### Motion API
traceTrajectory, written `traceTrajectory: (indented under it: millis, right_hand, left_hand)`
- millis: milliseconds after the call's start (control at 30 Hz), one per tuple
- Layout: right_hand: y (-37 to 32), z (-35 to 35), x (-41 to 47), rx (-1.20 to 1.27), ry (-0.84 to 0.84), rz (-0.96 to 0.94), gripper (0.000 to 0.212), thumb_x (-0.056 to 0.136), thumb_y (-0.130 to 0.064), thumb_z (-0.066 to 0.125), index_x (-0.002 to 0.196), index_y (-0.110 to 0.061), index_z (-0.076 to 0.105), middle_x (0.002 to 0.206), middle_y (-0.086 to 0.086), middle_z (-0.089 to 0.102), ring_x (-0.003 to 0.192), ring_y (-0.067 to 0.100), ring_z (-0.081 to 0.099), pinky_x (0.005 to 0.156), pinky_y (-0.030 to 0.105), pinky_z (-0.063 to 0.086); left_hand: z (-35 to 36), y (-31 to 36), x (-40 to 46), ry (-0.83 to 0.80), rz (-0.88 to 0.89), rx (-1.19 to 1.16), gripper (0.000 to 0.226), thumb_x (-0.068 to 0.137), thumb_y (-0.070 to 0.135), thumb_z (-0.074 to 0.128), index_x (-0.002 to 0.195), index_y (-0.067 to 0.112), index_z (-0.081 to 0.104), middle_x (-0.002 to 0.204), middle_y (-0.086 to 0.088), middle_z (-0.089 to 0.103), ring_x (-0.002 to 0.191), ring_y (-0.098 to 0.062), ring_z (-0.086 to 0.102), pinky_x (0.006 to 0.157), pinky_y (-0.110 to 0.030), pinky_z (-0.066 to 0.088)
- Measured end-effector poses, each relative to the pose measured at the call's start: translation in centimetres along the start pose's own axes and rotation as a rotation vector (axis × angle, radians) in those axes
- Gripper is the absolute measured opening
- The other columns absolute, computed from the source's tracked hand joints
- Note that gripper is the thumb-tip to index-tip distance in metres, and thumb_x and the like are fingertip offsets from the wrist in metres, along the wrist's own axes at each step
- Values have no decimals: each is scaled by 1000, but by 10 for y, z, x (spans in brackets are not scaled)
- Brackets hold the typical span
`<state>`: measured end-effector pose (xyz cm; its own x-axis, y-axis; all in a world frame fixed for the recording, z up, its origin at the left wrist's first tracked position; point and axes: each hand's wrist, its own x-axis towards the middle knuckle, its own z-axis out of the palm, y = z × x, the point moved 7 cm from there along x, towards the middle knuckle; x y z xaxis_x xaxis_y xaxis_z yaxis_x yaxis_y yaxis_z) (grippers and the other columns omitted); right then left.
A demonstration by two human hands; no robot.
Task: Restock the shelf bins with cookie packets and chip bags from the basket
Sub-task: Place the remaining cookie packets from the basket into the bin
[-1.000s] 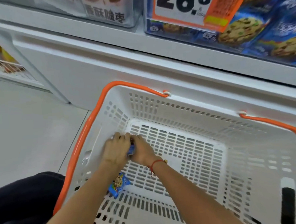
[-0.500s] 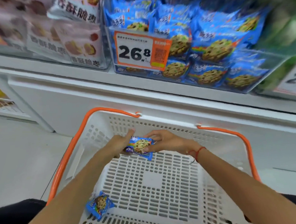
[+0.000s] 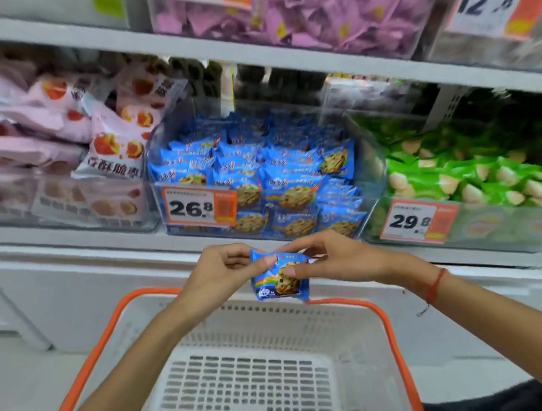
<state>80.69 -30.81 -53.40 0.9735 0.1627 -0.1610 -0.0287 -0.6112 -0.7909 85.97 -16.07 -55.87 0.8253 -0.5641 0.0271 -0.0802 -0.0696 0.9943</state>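
A blue cookie packet hangs above the far rim of the white basket, just below the shelf edge. My left hand pinches its upper left corner. My right hand pinches its top and right side with thumb and fingers. Directly behind stands a clear bin heaped with the same blue cookie packets, tagged 26.8. The basket's orange handle frames its slotted floor below my forearms.
Pink snack bags fill the bin to the left. Green packets fill the bin to the right, tagged 29.8. An upper shelf holds purple packets. The white shelf base stands behind the basket.
Both hands have lifted the cookie packet from the basket floor up to the shelf edge. The view has tilted up, so the other packet in the basket is out of sight.
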Motion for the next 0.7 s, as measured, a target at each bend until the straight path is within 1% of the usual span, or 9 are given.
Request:
traceTrajectory:
  millis: [100,200,233,300,333,400,533,600,700]
  right_hand:
    - [-22,-32,-15,-28,204,-110,30,83,-19,71,112,-22,64,106,-5,69,93,3,64,84,22,52]
    - [-31,-73,-27,-161,406,-117,35,77,-29,75,109,-18,67,104,-6,70,94,14,66,83,28,52]
    - [-34,-90,-32,-184,485,-104,34,76,-31,76,107,-18,68,101,-6,70,92,14,66,81,28,52]
    - [-48,-127,-45,-250,669,-96,30,76,-30,78,103,-20,70,96,-4,72,87,11,66,80,30,52]
    - [-55,-144,-50,-314,758,-80,28,75,-29,78,101,-21,71,94,-3,73,85,10,66,81,32,52]
    - [-66,-170,-51,-485,862,-18,28,74,-33,78,99,-24,71,93,-1,73,86,13,65,82,35,52]
    - [-76,-183,-22,-833,836,137,37,77,-40,74,110,-28,63,112,6,66,108,31,58,87,38,46]
    - [-69,-182,0,-929,757,214,38,79,-35,73,114,-25,61,118,9,61,111,34,54,83,36,43]
    - [-50,-177,30,-943,587,244,40,77,-31,76,112,-22,60,118,7,60,108,30,55,76,32,38]
  left_hand:
    - [12,46,7,50,206,-8,28,74,31,72,83,5,73,80,-5,74,77,-9,68,71,-19,51]
    - [14,78,23,179,342,12,18,81,36,66,92,23,71,89,12,73,84,0,65,77,-17,49]
    - [11,87,28,259,397,115,16,87,38,63,97,28,68,95,15,71,87,0,62,79,-19,46]
    - [6,104,36,408,524,487,23,95,42,52,113,31,63,111,16,64,101,-4,54,87,-25,40]
    - [6,109,40,437,575,679,29,96,42,47,120,31,60,117,14,61,109,-8,50,93,-29,35]
    - [11,108,52,385,588,940,33,98,39,43,128,30,55,126,10,58,119,-15,46,98,-33,30]
    - [16,97,63,332,570,1049,31,99,37,44,126,31,58,125,14,57,112,-15,47,96,-31,28]
    - [14,96,63,364,583,1006,29,98,37,46,122,31,62,121,15,59,107,-16,49,94,-31,29]
    - [13,93,66,377,575,982,27,98,38,47,118,31,63,119,16,60,102,-15,48,93,-30,27]
